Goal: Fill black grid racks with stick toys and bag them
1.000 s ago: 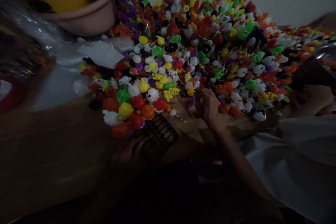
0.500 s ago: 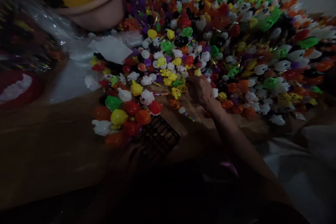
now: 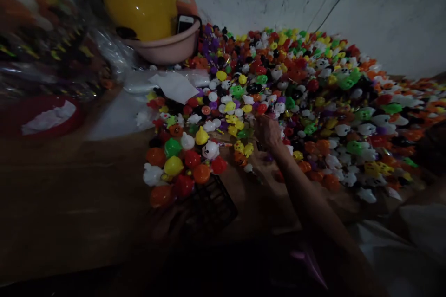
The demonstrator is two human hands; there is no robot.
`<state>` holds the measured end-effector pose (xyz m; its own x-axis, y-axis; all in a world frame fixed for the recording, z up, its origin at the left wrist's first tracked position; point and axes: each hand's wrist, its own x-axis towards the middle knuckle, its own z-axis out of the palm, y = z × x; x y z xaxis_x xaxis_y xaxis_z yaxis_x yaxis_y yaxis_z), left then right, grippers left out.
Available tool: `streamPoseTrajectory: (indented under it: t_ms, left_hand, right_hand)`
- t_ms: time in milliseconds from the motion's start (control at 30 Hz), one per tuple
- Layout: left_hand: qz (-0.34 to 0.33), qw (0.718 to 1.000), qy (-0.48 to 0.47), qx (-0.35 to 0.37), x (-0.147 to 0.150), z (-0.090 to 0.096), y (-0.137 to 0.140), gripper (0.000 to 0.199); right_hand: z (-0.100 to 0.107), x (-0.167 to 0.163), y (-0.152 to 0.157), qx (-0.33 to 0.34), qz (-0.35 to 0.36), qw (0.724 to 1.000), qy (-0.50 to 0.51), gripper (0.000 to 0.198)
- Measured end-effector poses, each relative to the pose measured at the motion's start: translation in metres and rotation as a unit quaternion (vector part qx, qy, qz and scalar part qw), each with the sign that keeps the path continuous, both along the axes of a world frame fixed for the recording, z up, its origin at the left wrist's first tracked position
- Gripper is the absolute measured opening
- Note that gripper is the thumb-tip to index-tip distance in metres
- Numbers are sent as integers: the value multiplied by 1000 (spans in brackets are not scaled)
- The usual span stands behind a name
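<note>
Because the heap of toys [image 3: 299, 62] at one o'clock from the black rack [image 3: 215, 202] lies loose, reaching in could start a slide. The toy cluster's [image 3: 191, 159] lopsided weight, at ten o'clock, could tip the rack. The right hand [image 3: 269, 133], fingers curled at the heap's edge, hides any hold; the left hand [image 3: 165, 221], at eight o'clock, is too dark to judge.

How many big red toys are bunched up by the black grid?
3: a red toy behind an orange toy, a second red toy right of the orange one, and a third red toy to its left, near the black grid. Some may be hidden.
</note>
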<state>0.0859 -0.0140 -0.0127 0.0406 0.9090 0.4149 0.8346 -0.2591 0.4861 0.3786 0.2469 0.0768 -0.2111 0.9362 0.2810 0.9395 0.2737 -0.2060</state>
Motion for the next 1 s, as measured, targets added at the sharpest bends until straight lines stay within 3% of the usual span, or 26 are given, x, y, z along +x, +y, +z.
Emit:
streamPoseTrajectory:
  t_ms: [200,400,600,733,867,1000]
  left_hand:
    - [-17,1000,19,10,4,-3,2,28]
    - [-34,999,36,19,3,-5,2,26]
    - [-39,998,33,19,2,-6,2,24]
    - [-31,999,36,26,5,-3,1,20]
    - [-36,997,45,50,6,1,0,14]
    - [-37,995,50,75,4,5,8,30]
  right_hand:
    - [-9,-28,42,1,-57,998,-3,59]
    - [-16,-34,47,37,-62,996,54,56]
    - [10,6,27,-31,-46,993,100,41]
    - [20,21,19,-37,-78,996,-5,42]
    - [11,7,29,-53,-14,993,-105,38]
    - [3,-11,53,-59,-4,991,-116,51]
